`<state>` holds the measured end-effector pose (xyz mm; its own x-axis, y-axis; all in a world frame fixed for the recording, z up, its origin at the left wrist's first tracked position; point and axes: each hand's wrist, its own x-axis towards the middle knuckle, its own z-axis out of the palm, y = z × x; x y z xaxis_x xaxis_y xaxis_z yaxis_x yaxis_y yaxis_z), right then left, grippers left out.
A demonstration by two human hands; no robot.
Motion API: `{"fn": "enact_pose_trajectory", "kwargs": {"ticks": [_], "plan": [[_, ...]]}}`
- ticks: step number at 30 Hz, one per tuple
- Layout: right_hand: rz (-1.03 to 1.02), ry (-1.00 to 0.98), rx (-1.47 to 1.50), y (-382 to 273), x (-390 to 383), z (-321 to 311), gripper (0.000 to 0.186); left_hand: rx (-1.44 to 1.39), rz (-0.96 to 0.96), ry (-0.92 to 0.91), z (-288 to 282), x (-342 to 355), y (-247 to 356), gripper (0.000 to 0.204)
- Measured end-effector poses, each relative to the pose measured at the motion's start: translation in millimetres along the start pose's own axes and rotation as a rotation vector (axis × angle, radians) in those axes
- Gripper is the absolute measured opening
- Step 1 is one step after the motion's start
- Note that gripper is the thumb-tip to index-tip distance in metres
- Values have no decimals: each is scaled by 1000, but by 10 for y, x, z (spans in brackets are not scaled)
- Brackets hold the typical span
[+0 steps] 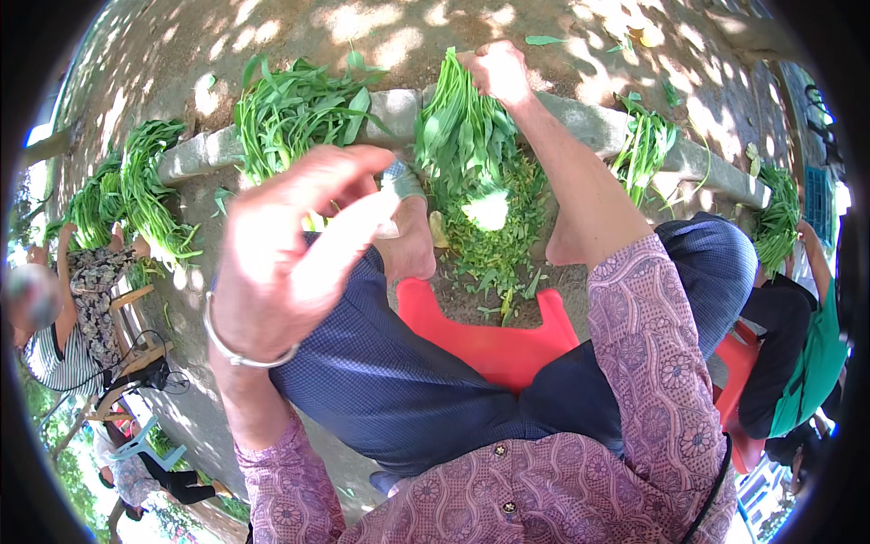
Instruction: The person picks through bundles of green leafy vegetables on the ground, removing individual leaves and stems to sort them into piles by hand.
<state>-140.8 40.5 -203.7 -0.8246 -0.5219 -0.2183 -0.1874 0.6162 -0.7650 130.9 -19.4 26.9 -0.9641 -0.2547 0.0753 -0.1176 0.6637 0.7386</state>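
My right hand (497, 74) reaches far forward, its fingers closed around the stem ends of a bunch of leafy greens (464, 131). The long leaves hang toward me over a stone curb (571, 118). My left hand (285, 236), with a metal bangle at the wrist, is raised close to the camera and blurred. Its thumb and forefinger are apart and bent. Just past those fingertips shows a blue-green wrapping (404, 180) by my bare foot (412, 243); I cannot tell whether they touch. Below the bunch lies a heap of small leaf trimmings (494, 227).
More bunches of greens lie along the curb: one (290, 113) at left, another (642, 145) at right. A red plastic stool (471, 340) is under me. Other people sit on both sides, a person in green (816, 363) at right, a person in stripes (59, 349) at left.
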Motion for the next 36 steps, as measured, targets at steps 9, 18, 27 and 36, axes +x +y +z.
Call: {"fn": "enact_pose_trajectory", "kwargs": {"ticks": [9, 18, 27, 36], "plan": [[32, 118, -195, -136, 139, -231, 35, 104, -69, -190, 139, 69, -6, 26], [-67, -26, -334, -282, 65, -2018, 24, 162, -29, -201, 208, 135, 107, 26], [89, 125, -159, 1220, -950, -3278, 24, 220, -10, -221, 472, 281, 225, 19], [261, -45, -398, 3410, -1820, -2808, 11, 315, -219, -354, 576, 410, 299, 23]]}}
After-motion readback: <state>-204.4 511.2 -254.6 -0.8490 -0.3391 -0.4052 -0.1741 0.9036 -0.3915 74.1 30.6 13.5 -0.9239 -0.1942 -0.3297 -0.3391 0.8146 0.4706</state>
